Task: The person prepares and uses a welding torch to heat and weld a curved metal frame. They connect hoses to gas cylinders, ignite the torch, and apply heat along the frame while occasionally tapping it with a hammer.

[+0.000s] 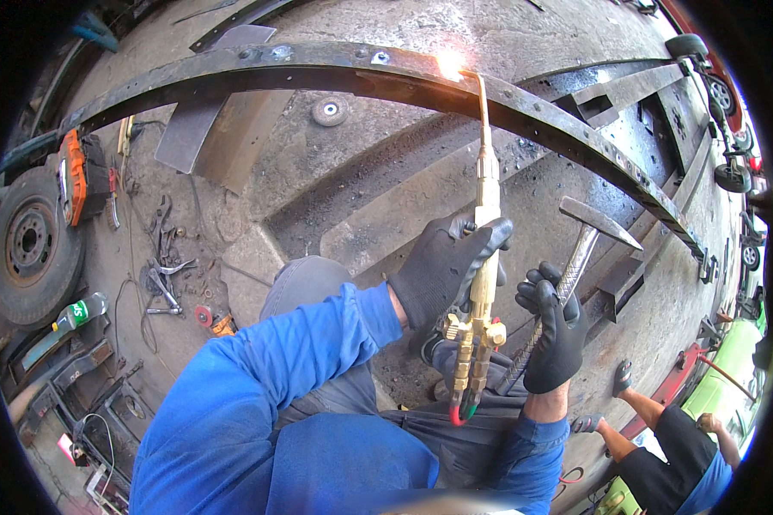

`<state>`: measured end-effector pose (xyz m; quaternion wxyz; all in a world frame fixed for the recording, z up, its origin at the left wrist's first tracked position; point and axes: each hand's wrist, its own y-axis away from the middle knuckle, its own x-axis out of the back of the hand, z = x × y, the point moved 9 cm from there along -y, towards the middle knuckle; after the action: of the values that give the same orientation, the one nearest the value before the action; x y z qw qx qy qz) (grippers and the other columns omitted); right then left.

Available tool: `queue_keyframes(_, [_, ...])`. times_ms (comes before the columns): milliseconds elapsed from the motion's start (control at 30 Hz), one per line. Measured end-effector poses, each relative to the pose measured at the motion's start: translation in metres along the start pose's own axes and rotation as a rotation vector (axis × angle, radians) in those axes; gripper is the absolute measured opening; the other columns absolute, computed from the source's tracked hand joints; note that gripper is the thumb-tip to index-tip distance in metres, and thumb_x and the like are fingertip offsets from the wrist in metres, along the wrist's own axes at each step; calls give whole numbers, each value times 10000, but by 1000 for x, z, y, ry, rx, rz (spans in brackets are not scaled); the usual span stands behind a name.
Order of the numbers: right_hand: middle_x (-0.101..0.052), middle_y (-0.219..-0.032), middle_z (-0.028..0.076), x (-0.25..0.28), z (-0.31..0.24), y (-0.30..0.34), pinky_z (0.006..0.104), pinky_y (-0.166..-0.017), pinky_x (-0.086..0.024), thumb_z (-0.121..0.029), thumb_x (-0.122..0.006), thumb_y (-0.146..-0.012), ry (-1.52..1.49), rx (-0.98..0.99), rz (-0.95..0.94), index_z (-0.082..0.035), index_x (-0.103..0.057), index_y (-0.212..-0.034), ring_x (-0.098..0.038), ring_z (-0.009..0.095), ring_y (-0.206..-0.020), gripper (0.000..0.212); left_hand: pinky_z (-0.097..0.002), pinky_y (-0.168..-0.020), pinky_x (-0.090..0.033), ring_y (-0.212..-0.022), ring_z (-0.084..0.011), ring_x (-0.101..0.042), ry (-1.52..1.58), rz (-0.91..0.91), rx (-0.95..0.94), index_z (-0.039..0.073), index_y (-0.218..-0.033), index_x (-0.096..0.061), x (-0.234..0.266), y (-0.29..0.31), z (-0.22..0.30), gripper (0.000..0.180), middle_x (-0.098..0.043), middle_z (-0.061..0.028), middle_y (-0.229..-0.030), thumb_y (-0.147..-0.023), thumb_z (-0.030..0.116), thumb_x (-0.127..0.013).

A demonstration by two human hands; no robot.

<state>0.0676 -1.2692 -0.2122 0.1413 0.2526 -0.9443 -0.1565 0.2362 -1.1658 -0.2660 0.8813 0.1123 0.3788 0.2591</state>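
Observation:
My left hand (445,268), in a black glove, is closed around the brass body of a gas torch (486,196). The torch points away from me, its bent tip meeting a long dark steel beam (318,70) where a bright orange-white glow shows. Red and green hose ends leave its valve end near my lap. My right hand (554,330), gloved too, grips the ridged metal handle of a chipping hammer (594,221). The hammer's head is raised to the right of the torch, apart from the beam. A row of holes and rivets runs along the beam.
At left lie a wheel with tyre (33,245), an orange toolbox (77,178), locking pliers (165,279), a green-labelled bottle (82,311) and an angle grinder (219,322). A small caster wheel (330,110) lies beyond the beam's near side. Another person (670,446) is at lower right.

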Motion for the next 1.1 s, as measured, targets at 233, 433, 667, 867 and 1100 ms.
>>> queue_keyframes(233, [-748,-1180,156,-1,-1,0,372,-933,-585,-180,-700,-1037,6,-2,1,67,-653,-1358,-729,215,-1031,407,-287,-575,-573,-625,-139,-689,-6,-5,-7,42,-1077,-678,1,-2,3,365,-690,-62,-761,-1058,406,-683])
queue_keyframes(433, [-748,-1181,158,-3,-2,0,372,-941,-582,-185,-701,-1042,12,5,-10,68,-649,-1362,-725,211,-1032,412,-283,-578,-575,-627,-130,-689,-1,-12,10,40,-1081,-675,1,1,1,362,-689,-62,-760,-1062,401,-680])
queue_keyframes(667, [-745,-1193,157,-3,-2,2,369,-946,-580,-194,-699,-1047,32,8,-8,71,-646,-1368,-722,206,-1034,419,-281,-586,-578,-638,-130,-693,-27,9,70,43,-1080,-687,2,5,-7,346,-696,-65,-767,-1069,389,-675])
queue_keyframes(867, [-746,-1192,158,-3,-3,3,368,-948,-580,-191,-691,-1051,28,25,-9,68,-647,-1368,-722,206,-1037,412,-282,-588,-579,-650,-132,-698,-42,-22,27,45,-1088,-688,1,7,-4,327,-699,-66,-773,-1075,371,-669])
queue_keyframes(1100, [-749,-1177,152,-3,-3,3,367,-952,-572,-217,-718,-1040,29,18,-15,66,-645,-1372,-720,206,-1038,442,-286,-583,-574,-638,-132,-688,-33,-8,30,46,-1081,-683,1,5,-5,338,-691,-64,-767,-1075,384,-664])
